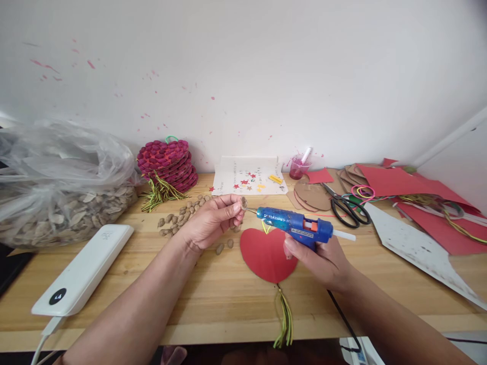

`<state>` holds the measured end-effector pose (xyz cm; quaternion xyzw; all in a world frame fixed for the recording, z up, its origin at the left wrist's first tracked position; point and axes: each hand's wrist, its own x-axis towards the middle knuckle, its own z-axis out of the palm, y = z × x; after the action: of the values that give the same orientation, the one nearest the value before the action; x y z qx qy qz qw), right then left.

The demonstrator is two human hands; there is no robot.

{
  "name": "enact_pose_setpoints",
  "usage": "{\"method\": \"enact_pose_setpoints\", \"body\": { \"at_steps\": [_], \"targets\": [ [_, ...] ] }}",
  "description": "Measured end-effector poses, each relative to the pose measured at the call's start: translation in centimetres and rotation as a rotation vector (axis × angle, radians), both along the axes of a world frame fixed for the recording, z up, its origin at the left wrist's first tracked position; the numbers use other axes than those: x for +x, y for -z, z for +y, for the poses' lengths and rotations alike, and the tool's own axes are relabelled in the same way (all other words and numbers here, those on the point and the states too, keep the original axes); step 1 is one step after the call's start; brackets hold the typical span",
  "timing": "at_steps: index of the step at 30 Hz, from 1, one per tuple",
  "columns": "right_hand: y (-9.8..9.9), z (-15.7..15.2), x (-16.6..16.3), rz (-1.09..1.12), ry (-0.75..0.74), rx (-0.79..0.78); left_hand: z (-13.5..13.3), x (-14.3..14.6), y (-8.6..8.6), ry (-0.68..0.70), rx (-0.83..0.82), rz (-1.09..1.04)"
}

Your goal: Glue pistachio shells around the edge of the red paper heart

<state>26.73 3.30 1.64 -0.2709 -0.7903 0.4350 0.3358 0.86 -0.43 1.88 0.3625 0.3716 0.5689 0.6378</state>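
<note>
Between the thumb and fingers of my left hand [215, 218] is a peanut shell half [244, 204]. My right hand [323, 261] grips a blue hot glue gun [294, 223], its metal nozzle pointing left, right at the shell; I cannot tell whether they touch. A white glue stick [344, 235] pokes out of the gun's back. Below the gun lies a red paper heart [262, 253], partly covered by my right hand, with a green and black tassel [283, 319] at its tip. Several loose peanut shells [182, 218] lie beyond my left wrist.
At left are a plastic bag of shells [76, 208] and a white power bank [83, 268]. A stack of shell-covered hearts [167, 162] leans by the wall. A printed sheet [228, 175], a pink paint cup [299, 167], scissors [344, 210] and red paper [418, 185] stand behind and right.
</note>
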Motion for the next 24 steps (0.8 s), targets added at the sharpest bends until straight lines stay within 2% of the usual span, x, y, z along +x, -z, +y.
{"method": "enact_pose_setpoints", "body": {
  "at_steps": [12, 15, 17, 20, 24],
  "targets": [
    [-0.5, -0.1, -0.3, -0.019, -0.012, 0.075, 0.0, -0.1, 0.2, -0.002, 0.006, -0.008],
    [-0.5, -0.1, -0.4, -0.026, -0.005, 0.049, 0.1, -0.2, 0.2, -0.009, 0.016, 0.004],
    [-0.4, 0.1, -0.5, -0.015, 0.035, -0.035, 0.1, -0.3, 0.2, -0.017, 0.017, 0.014],
    [-0.4, 0.6, -0.9, 0.075, 0.094, -0.265, 0.0, -0.3, 0.0, -0.033, 0.001, 0.071],
    [-0.4, 1.4, -1.4, 0.162, 0.156, -0.588, -0.4, 0.5, -0.2, -0.049, 0.034, 0.354]
  ]
}}
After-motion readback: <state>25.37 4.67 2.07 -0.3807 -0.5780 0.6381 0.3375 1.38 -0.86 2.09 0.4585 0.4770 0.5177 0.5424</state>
